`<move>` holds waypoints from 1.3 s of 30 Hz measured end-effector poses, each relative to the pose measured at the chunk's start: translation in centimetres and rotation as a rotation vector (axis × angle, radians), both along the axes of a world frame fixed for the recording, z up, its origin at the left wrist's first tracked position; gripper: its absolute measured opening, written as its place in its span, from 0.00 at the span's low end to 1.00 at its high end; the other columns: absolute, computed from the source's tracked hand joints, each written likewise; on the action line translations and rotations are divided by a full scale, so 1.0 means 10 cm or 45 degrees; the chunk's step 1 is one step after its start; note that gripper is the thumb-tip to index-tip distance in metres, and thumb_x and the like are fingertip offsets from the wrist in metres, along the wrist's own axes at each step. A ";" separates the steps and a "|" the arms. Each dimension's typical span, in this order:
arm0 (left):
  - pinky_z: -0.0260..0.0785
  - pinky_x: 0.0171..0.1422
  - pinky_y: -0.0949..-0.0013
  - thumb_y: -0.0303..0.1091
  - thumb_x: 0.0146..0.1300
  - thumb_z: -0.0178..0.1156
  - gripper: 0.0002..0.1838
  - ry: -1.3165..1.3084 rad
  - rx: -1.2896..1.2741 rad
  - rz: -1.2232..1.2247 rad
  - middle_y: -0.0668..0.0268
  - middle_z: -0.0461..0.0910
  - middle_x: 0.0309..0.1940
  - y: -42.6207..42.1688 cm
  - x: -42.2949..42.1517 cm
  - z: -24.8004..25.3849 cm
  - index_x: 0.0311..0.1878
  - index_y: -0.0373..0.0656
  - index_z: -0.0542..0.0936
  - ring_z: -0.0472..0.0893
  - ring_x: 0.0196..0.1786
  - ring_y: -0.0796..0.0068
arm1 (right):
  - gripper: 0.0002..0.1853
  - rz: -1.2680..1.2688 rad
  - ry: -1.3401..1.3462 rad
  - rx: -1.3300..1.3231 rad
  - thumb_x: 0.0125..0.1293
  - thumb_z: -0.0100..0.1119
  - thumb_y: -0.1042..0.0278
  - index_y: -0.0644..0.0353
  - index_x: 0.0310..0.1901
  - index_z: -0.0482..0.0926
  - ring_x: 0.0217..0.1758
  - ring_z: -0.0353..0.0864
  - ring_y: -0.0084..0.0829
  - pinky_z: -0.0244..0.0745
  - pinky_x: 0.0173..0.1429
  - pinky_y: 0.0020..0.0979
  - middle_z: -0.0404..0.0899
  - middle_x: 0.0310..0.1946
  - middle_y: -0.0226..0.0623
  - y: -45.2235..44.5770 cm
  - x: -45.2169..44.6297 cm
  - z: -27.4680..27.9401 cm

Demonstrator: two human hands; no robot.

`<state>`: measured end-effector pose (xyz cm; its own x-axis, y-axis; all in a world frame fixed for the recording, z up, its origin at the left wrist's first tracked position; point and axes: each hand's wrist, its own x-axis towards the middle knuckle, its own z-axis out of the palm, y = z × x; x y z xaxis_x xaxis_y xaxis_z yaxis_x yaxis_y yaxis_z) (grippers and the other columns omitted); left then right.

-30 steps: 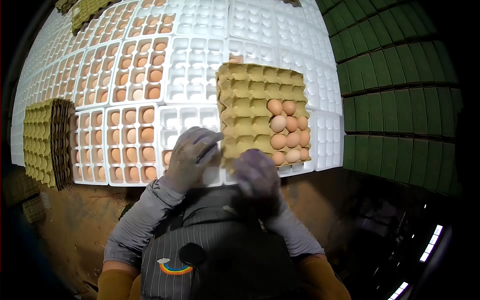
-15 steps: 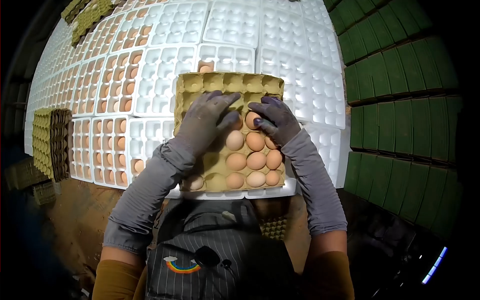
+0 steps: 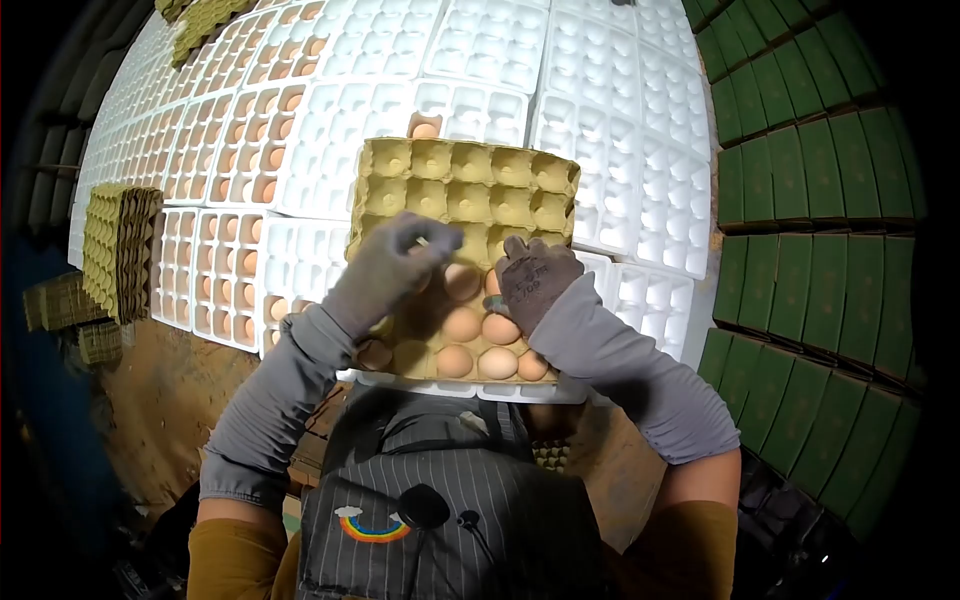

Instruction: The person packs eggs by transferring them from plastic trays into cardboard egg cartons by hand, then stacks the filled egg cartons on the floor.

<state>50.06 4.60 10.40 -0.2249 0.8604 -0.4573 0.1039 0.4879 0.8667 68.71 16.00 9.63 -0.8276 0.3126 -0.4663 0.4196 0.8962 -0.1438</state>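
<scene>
A yellow-brown pulp egg tray (image 3: 430,190) lies in front of me, its far rows bare and several brown eggs (image 3: 462,325) in its near part. My left hand (image 3: 395,265), in a grey glove, hovers over the tray's left side with thumb and fingers curled together. What it holds, if anything, is hidden beneath it. A pale egg (image 3: 461,281) sits just right of its fingers. My right hand (image 3: 540,283), gloved too, is back up over the right side, with its fingers curled down. An egg (image 3: 492,284) shows at its thumb, partly covered.
White foam trays (image 3: 350,130) cover the surface; those on the left hold eggs (image 3: 235,230). One egg (image 3: 424,128) sits in a foam tray just beyond the pulp tray. Stacked pulp trays (image 3: 120,250) stand at left. Green boxes (image 3: 800,270) line the right.
Two eggs in the upper occupied row are gone from their cells. My right hand has moved nearer and turned back up; my left has drawn slightly nearer, fingers curling. The view has shifted slightly.
</scene>
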 end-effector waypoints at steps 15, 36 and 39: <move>0.78 0.53 0.58 0.34 0.59 0.65 0.17 1.518 0.085 -0.589 0.56 0.68 0.66 -0.41 0.78 -0.15 0.53 0.55 0.81 0.78 0.50 0.54 | 0.26 -0.466 0.777 -0.729 0.62 0.64 0.59 0.49 0.62 0.75 0.54 0.84 0.41 0.82 0.55 0.39 0.66 0.66 0.45 0.46 0.73 -0.27; 0.78 0.52 0.65 0.42 0.64 0.69 0.22 0.539 0.003 0.474 0.59 0.71 0.63 -2.10 -1.16 -0.23 0.57 0.40 0.82 0.82 0.51 0.67 | 0.26 -0.244 1.020 -0.722 0.45 0.75 0.57 0.58 0.48 0.84 0.57 0.77 0.47 0.75 0.60 0.43 0.72 0.60 0.52 -1.09 -0.46 0.23; 0.76 0.56 0.58 0.42 0.59 0.71 0.23 0.935 0.032 0.210 0.52 0.70 0.64 -2.16 -1.31 -0.47 0.57 0.47 0.83 0.79 0.56 0.51 | 0.18 0.237 0.930 -0.354 0.54 0.69 0.60 0.54 0.46 0.84 0.43 0.78 0.49 0.80 0.45 0.43 0.73 0.59 0.50 -1.78 -0.98 -0.09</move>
